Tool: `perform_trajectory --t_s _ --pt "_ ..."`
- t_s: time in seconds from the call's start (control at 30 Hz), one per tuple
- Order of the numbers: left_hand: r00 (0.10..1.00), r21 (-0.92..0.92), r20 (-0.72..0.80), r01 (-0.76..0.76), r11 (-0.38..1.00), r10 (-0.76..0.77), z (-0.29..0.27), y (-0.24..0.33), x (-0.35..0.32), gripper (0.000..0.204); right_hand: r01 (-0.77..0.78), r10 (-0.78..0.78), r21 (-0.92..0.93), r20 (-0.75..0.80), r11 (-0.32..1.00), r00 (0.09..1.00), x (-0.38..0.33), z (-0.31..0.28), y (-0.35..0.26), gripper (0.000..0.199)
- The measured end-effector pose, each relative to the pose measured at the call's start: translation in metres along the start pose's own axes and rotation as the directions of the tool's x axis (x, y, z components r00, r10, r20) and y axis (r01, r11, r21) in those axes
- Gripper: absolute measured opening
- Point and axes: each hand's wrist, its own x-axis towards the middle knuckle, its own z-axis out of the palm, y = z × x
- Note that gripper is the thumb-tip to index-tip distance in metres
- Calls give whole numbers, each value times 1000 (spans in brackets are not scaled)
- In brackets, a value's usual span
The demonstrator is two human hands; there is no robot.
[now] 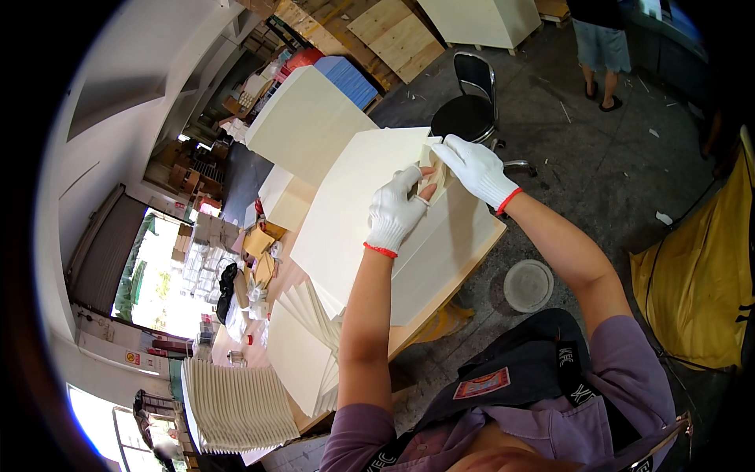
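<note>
Left hand (396, 211) and right hand (475, 168) at cream sheets (350, 197).
Left grip half-curled, right extended; hold on sheets cannot be determined.

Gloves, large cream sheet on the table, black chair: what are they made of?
Gloves: matte white knit, likely cotton or blend; ribbed texture shows.
Large cream sheet: smooth, matte, perhaps card or board; no clear grain.
Black chair: likely metal-framed, going by shiny edges; dark parts possibly vinyl or plastic.
</note>
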Motion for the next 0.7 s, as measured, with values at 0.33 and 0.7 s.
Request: perform_trajectory --t_s 0.33,0.7 --pt "995 -68 -72 -73 995 68 6 -8 1 31 7 -7 5 -4 1000 1000 -2 -2 -1 42" --pt "997 33 -29 -69 997 70 3 1 -3 37 -15 15 18 -3 1000 1000 -2 -5 -3 43"
